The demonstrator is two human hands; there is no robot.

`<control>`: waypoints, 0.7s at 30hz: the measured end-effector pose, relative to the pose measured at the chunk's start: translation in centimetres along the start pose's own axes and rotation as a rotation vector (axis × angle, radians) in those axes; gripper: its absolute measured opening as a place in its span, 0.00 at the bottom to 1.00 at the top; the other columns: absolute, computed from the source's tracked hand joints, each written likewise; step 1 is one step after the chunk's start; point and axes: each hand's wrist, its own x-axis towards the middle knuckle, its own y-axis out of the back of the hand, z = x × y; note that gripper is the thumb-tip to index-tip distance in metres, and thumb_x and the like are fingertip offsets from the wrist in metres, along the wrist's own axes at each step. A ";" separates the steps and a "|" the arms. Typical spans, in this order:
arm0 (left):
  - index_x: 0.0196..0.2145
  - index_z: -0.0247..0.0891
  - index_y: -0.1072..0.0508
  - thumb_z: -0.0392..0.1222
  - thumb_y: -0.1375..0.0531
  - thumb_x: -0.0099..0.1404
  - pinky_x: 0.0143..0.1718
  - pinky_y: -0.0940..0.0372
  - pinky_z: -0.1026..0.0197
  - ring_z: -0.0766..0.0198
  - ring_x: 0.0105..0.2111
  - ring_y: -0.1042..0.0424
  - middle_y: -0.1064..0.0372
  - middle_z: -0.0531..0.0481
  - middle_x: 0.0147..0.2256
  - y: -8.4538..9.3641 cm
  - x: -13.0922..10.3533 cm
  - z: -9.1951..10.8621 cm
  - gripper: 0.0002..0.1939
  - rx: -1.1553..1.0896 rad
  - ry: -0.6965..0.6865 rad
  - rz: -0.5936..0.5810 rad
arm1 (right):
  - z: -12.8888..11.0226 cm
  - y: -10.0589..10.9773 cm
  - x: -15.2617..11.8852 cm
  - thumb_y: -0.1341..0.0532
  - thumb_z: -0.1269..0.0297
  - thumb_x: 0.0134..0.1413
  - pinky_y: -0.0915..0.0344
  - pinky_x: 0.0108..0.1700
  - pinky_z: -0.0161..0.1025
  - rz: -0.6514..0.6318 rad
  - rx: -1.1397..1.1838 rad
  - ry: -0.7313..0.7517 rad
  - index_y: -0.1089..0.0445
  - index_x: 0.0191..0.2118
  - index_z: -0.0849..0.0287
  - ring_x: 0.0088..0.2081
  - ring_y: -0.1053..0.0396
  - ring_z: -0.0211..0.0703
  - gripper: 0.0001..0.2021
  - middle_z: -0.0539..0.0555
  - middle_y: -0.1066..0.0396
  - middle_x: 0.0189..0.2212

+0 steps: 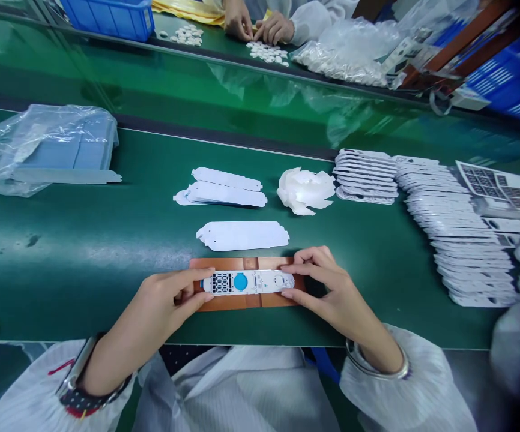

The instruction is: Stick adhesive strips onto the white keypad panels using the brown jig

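A long white panel (266, 282) with a dark digit pattern and a blue round spot lies over an orange-brown block (251, 303) in front of me. My left hand (170, 297) pinches the panel's left end between thumb and fingers. At the other end, the thumb and fingers of my right hand (325, 282) grip its rounded tip. Just beyond the block sits a stack of white strips (243, 235). Farther back lie more loose white strips (226, 189), beside a crumpled white paper (305, 191).
Stacked white panels (456, 234) run along the right, with a shorter pile (365, 176) beside them. A plastic-wrapped bluish stack (68, 144) rests at left. Beyond the green divider (161, 84), a co-worker's hands (273, 29) handle small white pieces near a blue bin (109, 18).
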 end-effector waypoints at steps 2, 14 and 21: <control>0.48 0.38 0.27 0.47 0.46 0.62 0.20 0.42 0.67 0.64 0.22 0.32 0.29 0.50 0.24 0.2 0.0 0.2 0.19 0.079 0.009 -0.019 | -0.2 0.2 0.0 0.40 0.61 0.55 0.34 0.38 0.45 -0.011 -0.036 0.013 0.29 0.44 0.53 0.42 0.39 0.48 0.10 0.56 0.35 0.38; 0.48 0.36 0.27 0.31 0.48 0.62 0.27 0.29 0.58 0.52 0.31 0.24 0.26 0.40 0.44 0.6 0.9 3.4 0.19 0.657 -0.089 -0.203 | -2.4 -0.3 0.4 0.52 0.66 0.64 0.47 0.28 0.40 0.001 -0.527 0.134 0.28 0.35 0.58 0.31 0.40 0.44 0.15 0.56 0.30 0.29; 0.48 0.41 0.29 0.38 0.48 0.66 0.26 0.32 0.63 0.57 0.37 0.28 0.31 0.46 0.41 0.6 0.6 1.6 0.15 0.410 -0.162 -0.055 | -3.2 -0.5 1.7 0.50 0.67 0.63 0.43 0.31 0.40 -0.062 -0.427 0.181 0.30 0.39 0.62 0.35 0.39 0.47 0.12 0.58 0.32 0.34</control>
